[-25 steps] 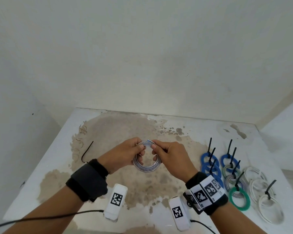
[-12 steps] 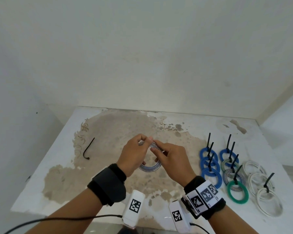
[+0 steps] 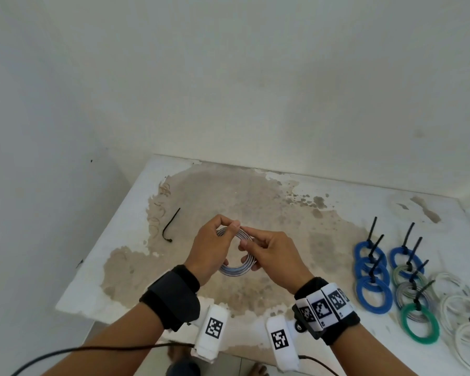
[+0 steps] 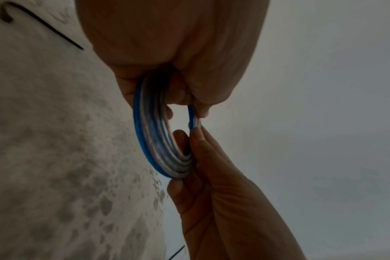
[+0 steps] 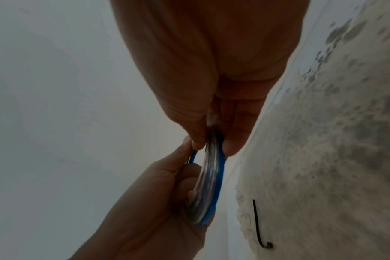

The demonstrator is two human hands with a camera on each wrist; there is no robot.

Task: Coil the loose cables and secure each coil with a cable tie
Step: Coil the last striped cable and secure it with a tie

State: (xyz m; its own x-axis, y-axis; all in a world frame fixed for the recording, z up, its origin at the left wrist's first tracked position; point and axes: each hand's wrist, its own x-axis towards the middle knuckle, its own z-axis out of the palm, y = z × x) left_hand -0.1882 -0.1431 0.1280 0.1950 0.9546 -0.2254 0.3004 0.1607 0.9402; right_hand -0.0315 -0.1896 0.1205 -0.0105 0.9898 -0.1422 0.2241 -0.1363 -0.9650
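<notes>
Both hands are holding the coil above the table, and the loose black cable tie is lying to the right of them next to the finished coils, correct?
Not quite. The loose cable tie lies on the table to the left of the hands, as the head view shows. The left hand and right hand do hold the coil.

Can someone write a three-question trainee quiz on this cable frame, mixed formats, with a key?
1. True or false: the coil held between the left hand and the right hand already has a tie on it.
2. Multiple choice: where is the loose black cable tie? A) on the table, to the left of the hands; B) in the right hand; C) on the green coil.
3. Fill in: the coils already tied lie on the table to the ____ of the hands.

Key: 1 false, no tie shows on it in any view; 2 A; 3 right.
</notes>
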